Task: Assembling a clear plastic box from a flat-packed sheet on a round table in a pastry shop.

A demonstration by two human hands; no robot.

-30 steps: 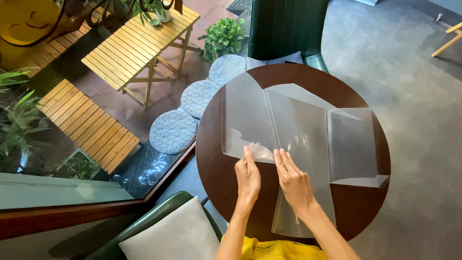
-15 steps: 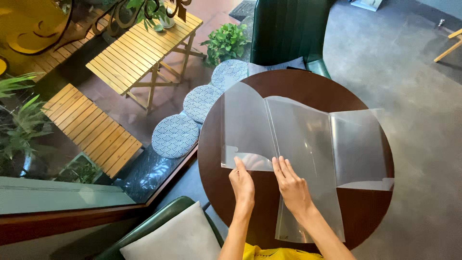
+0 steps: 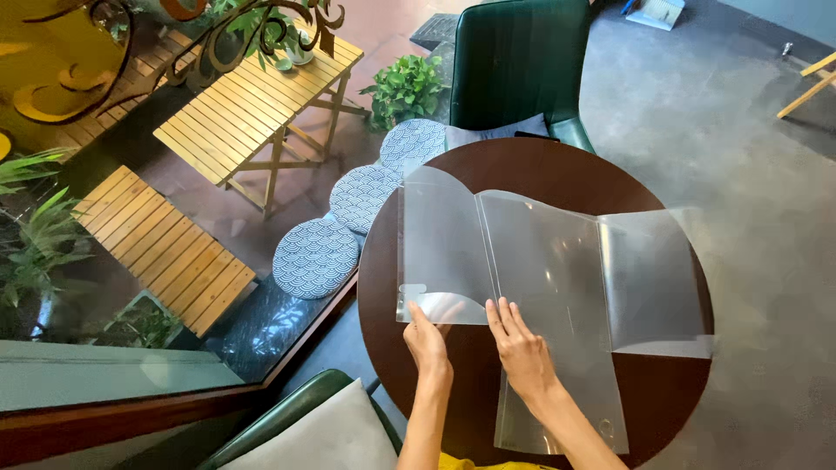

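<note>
On the round dark counter (image 3: 557, 165) a translucent plastic folder (image 3: 557, 287) lies spread open — three panels unfolded, the near flap reaching the counter's edge. Flattening looks nearly done; only the left panel's curled lower edge remains. Left hand (image 3: 428, 341) pinches that edge; right hand (image 3: 521, 348) presses flat, released, beside it.

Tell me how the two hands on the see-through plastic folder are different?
The left hand lifts the near edge of the folder's left flap, fingers tucked under it, while the right hand lies flat on top of the middle sheet, pressing it down. The left hand's fingers show blurred through the plastic; the right hand's fingers are plain to see. Both are bare and reach over the round table.
</note>
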